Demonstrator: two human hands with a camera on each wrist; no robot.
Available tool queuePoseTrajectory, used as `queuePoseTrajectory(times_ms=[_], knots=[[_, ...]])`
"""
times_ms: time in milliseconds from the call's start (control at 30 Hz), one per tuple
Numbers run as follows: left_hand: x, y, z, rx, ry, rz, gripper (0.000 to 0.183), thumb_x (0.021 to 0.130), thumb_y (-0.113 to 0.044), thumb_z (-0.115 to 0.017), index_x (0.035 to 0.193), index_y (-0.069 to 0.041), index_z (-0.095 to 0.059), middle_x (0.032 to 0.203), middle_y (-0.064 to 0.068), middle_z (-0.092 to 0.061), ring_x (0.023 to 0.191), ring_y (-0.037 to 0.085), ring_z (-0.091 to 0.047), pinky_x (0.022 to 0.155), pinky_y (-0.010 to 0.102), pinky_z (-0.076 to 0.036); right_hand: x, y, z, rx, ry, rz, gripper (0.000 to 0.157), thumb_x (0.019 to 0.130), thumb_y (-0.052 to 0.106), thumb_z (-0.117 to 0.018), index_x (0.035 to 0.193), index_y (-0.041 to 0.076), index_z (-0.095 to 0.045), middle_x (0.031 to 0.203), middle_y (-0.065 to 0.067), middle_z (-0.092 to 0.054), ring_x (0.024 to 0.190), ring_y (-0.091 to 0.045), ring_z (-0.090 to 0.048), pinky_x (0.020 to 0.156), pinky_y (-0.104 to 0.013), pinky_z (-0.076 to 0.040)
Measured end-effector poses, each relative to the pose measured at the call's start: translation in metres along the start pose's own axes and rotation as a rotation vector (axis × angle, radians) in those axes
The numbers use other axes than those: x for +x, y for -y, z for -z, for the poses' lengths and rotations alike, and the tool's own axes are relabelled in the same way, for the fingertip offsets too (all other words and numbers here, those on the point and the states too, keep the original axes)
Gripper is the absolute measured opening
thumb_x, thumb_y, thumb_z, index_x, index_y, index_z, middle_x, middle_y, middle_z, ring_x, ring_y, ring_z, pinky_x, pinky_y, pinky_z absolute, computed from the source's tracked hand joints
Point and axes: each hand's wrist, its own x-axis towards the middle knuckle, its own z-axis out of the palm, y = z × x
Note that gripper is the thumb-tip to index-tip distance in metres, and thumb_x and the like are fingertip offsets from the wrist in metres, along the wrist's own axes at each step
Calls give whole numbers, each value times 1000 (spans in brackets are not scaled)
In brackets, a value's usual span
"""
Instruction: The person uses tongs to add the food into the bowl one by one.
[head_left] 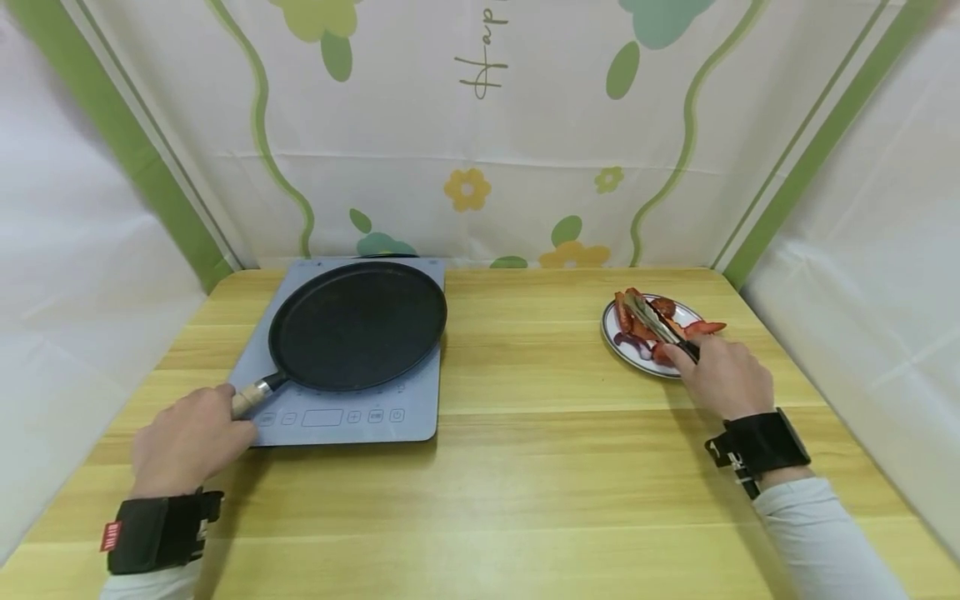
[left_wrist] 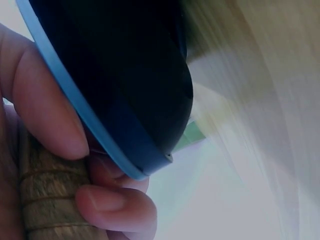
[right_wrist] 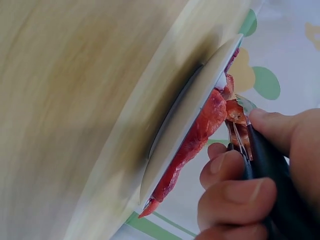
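My left hand (head_left: 191,435) grips the wooden handle (head_left: 251,398) of a flat black pan (head_left: 358,325), which sits over the grey induction cooktop (head_left: 423,400). In the left wrist view the fingers curl round the ridged handle (left_wrist: 55,195), close beside the cooktop's edge. At the right, my right hand (head_left: 726,375) holds black-handled metal tongs (head_left: 651,319) over a white plate (head_left: 609,329). Their tips are among the food, which includes red pieces (head_left: 705,327) and a purple slice (head_left: 633,344). In the right wrist view, thumb and fingers squeeze the tongs' dark handles (right_wrist: 272,172).
Both the cooktop and the plate are on a light wooden table (head_left: 525,467). White cloth with green and yellow flower prints (head_left: 467,190) hangs behind it. Plain white cloth walls (head_left: 870,275) stand along both sides.
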Motion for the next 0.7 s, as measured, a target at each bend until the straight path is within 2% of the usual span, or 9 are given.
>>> queuePoseTrajectory(times_ms=[133, 400, 500, 567, 633, 700], knots=[[0, 0, 1, -3, -1, 2, 13, 72, -21, -50, 79, -10, -47, 69, 6, -42, 57, 23, -42, 46, 38, -30, -1, 0, 2, 8, -7, -8, 58, 89, 67, -42, 97, 13, -61, 80, -18, -56, 68, -36, -56, 45, -41, -33], [-1, 0, 1, -5, -4, 3, 13, 73, -21, -50, 78, -10, -46, 69, 6, -42, 57, 22, -42, 46, 38, -30, -1, 11, 9, 18, 22, 1, 71, 88, 70, -39, 121, 10, -59, 93, -26, -58, 72, -36, -57, 45, -40, -34], [-1, 0, 1, -4, -2, 6, 13, 73, -21, -50, 78, -10, -46, 68, 6, -42, 57, 22, -42, 46, 38, -29, 0, 17, 12, 28, 20, -4, 69, 87, 73, -35, 107, 13, -63, 84, -18, -57, 68, -31, -54, 45, -39, -32], [-1, -1, 1, -2, 0, 6, 13, 72, -21, -51, 78, -10, -47, 69, 6, -42, 57, 22, -41, 46, 38, -29, 0, 21, 15, 40, 10, -10, 69, 87, 74, -34, 103, 14, -64, 79, -14, -54, 65, -28, -51, 44, -38, -31], [-1, -1, 1, 2, 4, 6, 13, 72, -21, -51, 78, -10, -47, 69, 6, -42, 57, 22, -41, 47, 38, -29, 1, 25, 17, 50, 6, -11, 71, 87, 74, -32, 105, 14, -64, 74, -11, -51, 62, -26, -49, 44, -37, -31], [0, -1, 1, 2, 6, 4, 14, 72, -21, -51, 79, -10, -47, 69, 6, -42, 57, 23, -41, 47, 38, -29, 1, 29, 19, 58, 0, -6, 76, 87, 74, -32, 118, 11, -62, 73, -11, -51, 60, -25, -48, 43, -37, -30]])
